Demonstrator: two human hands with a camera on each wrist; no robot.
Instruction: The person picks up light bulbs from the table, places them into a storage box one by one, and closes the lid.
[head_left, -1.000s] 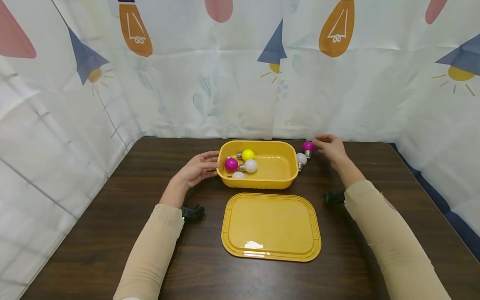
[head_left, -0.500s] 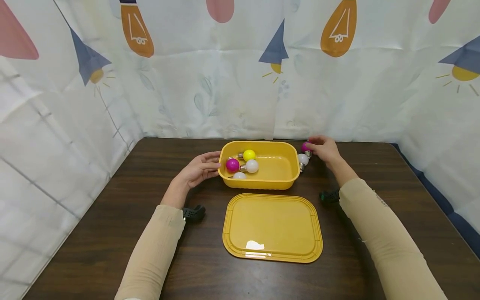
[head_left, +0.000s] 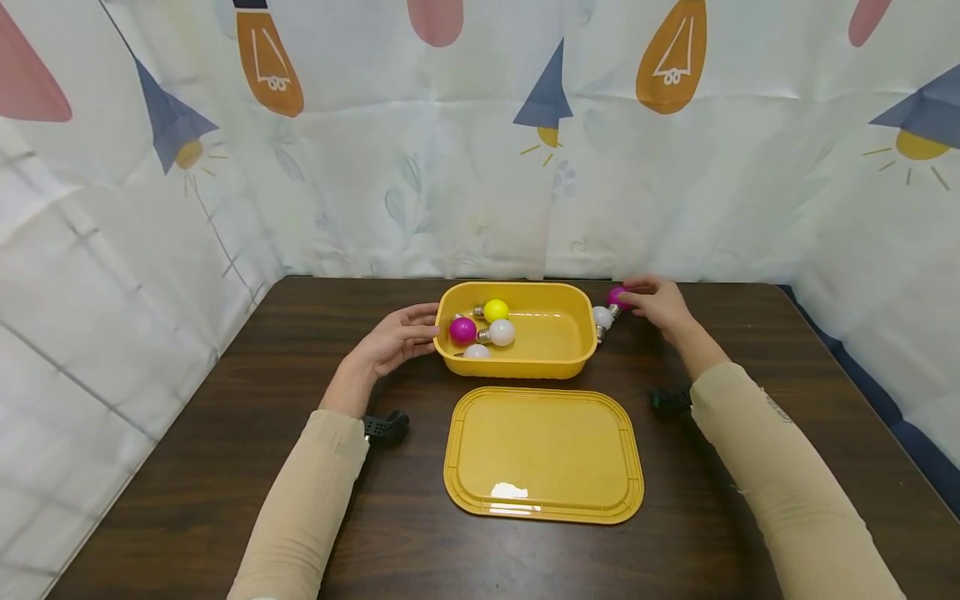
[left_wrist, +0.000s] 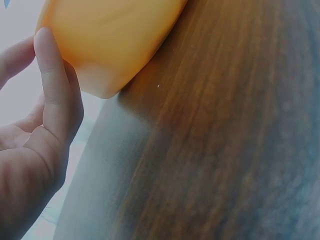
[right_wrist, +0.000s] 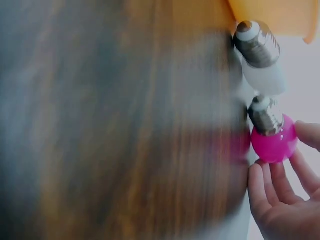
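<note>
A yellow plastic bin (head_left: 517, 367) stands near the back of the table. My left hand (head_left: 399, 337) touches its left end, fingers fairly straight and thumb tip at the rim; the left wrist view shows this hand (left_wrist: 47, 120) beside the bin wall (left_wrist: 115, 45). Just right of the bin, my right hand (head_left: 660, 307) pinches a magenta light bulb (head_left: 617, 297) by its globe. In the right wrist view, thumb and fingers surround the magenta bulb (right_wrist: 275, 145), its screw base pointing away from the palm. A white bulb (head_left: 602, 317) lies between it and the bin.
Inside the bin lie a yellow bulb (head_left: 496, 310), another magenta bulb (head_left: 462, 331), a white bulb (head_left: 502, 332) and a partly hidden white one (head_left: 477, 352). In front is a flat yellow lid (head_left: 543, 454) on the dark wooden table (head_left: 397, 533). A printed curtain (head_left: 465, 192) hangs behind.
My right hand has come in from beside the magenta bulb and taken hold of its globe; the bulb has shifted slightly. My left hand stays at the bin.
</note>
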